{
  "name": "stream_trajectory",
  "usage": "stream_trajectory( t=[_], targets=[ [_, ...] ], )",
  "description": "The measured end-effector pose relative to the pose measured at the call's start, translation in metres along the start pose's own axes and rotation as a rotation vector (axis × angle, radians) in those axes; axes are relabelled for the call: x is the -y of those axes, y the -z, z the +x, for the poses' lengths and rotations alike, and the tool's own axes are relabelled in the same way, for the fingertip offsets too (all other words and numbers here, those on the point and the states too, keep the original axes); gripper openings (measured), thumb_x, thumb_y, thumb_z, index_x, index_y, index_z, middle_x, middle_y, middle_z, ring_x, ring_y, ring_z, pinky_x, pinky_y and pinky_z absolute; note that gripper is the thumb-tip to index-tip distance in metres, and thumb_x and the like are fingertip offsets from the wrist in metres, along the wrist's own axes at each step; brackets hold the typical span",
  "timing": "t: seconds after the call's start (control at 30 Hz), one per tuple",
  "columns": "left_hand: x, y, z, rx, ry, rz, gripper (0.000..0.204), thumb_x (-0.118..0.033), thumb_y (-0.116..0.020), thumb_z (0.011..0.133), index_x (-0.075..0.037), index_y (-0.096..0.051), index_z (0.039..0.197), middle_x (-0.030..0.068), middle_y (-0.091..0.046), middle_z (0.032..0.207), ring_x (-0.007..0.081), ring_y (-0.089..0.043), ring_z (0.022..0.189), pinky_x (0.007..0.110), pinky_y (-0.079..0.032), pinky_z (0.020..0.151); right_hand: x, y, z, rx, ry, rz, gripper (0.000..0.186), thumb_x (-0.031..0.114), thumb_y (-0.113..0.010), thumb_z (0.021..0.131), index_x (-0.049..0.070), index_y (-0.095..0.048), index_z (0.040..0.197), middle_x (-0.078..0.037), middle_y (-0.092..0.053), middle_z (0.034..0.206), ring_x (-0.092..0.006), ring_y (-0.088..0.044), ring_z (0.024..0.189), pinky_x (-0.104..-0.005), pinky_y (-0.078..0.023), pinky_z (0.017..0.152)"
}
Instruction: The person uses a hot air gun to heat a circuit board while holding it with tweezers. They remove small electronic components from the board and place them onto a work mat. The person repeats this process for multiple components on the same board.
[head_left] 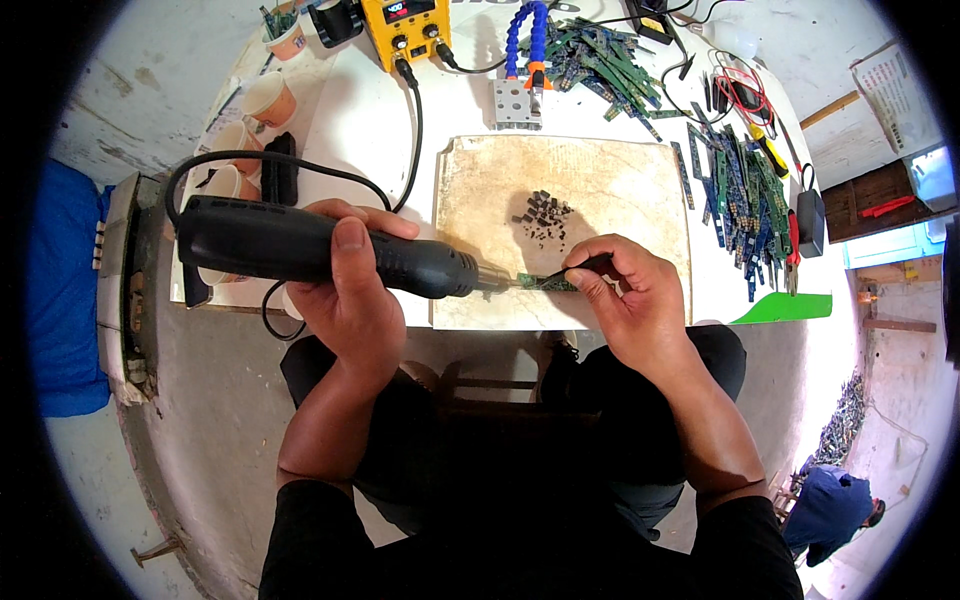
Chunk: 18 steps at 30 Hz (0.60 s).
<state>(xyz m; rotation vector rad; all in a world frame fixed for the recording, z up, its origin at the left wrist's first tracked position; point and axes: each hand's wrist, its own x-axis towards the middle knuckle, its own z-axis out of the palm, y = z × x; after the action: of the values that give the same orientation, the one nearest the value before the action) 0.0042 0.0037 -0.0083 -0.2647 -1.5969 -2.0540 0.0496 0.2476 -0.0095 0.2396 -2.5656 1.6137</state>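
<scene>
My left hand (355, 270) is wrapped round a black hot air gun (270, 240), whose metal nozzle (492, 279) points right. Just past the nozzle lies a small green circuit board strip (548, 282), near the front edge of a stained tan work board (480, 200). My right hand (632, 295) pinches dark tweezers (585, 266), their tips at the strip; whether they grip a part is too small to tell. A pile of small black chips (541, 215) lies on the work board behind the strip.
Heaps of circuit board strips (745, 200) cover the table's right side. At the back stand a yellow heat station (408, 28), cabled to the gun, and a metal block (516, 103) with a blue flexible hose (520, 35). Paper cups (268, 98) line the left.
</scene>
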Motion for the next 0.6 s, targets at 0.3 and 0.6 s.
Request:
stream_trajectory(
  t=[0.3, 0.6],
  targets=[
    [0.0008, 0.0023, -0.0001, 0.023, 0.004, -0.008, 0.018, -0.02, -0.055, 0.103, -0.003, -0.054, 0.107, 0.0115, -0.071, 0.08, 0.0118, -0.066, 0.071, 0.024, -0.052, 0.071, 0.0047, 0.0012, 0.0004, 0.023, -0.003, -0.005, 0.011, -0.003, -0.069, 0.089, 0.001, -0.066, 0.099, -0.012, -0.07, 0.091, -0.0185, -0.07, 0.082, -0.0291, -0.054, 0.072],
    [0.0014, 0.0003, -0.0001, 0.023, -0.024, 0.003, 0.019, -0.021, -0.056, 0.103, -0.003, -0.054, 0.105, 0.0115, -0.071, 0.079, 0.0116, -0.066, 0.07, 0.023, -0.052, 0.07, 0.0094, 0.0032, 0.0013, 0.036, 0.024, -0.031, 0.01, -0.003, -0.069, 0.089, 0.0, -0.066, 0.098, -0.014, -0.069, 0.091, -0.0206, -0.07, 0.082, -0.0297, -0.054, 0.071]
  ],
)
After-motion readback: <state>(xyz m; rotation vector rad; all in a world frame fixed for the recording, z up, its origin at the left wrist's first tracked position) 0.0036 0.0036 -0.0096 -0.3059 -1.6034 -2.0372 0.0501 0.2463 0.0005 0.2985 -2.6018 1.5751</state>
